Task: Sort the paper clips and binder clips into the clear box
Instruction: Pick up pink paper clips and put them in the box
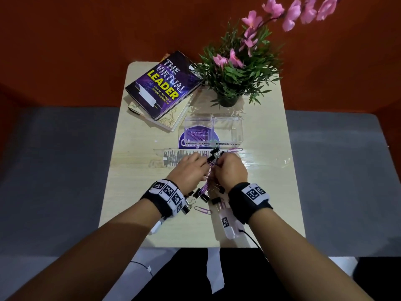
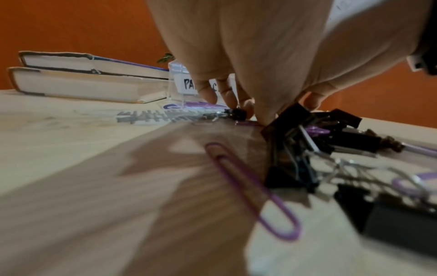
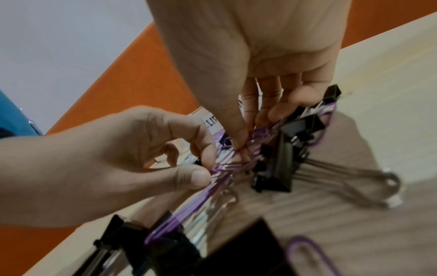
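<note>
Both hands sit mid-table over a tangled heap of clips (image 1: 211,170).

Left hand (image 1: 188,170): thumb and forefinger pinch the purple paper clips (image 3: 221,169) in the tangle. Right hand (image 1: 231,171): fingers curled down, pinching the same purple strands a little further along, with black binder clips (image 3: 282,164) hanging just beside its fingertips. Paper clips and binder clips are interlocked, so the bundle hangs as one strand between the two hands.

Loose stuff on the table (image 1: 134,192):
- single purple paper clip (image 1: 202,210) near the wrists, between the wristbands
- more black binder clips (image 1: 205,197) scattered beside the wristbands
- another purple paper clip (image 1: 235,150) just in front of the box

Clear box (image 1: 238,129) stands just beyond the hands, two compartments, handwritten labels "PAPER CLIPS" left and "BINDER CLIPS" right. Left compartment holds some purple paper clips; I can't make out anything in the right one. Box sits on a purple round sticker (image 1: 214,135).

Around it: two stacked books (image 1: 162,85) far left, potted plant with pink flowers (image 1: 234,72) far right, directly behind the box. A sheet of clear plastic (image 1: 267,158) lies flat across the table under the fingertips, between hands and box.
</note>
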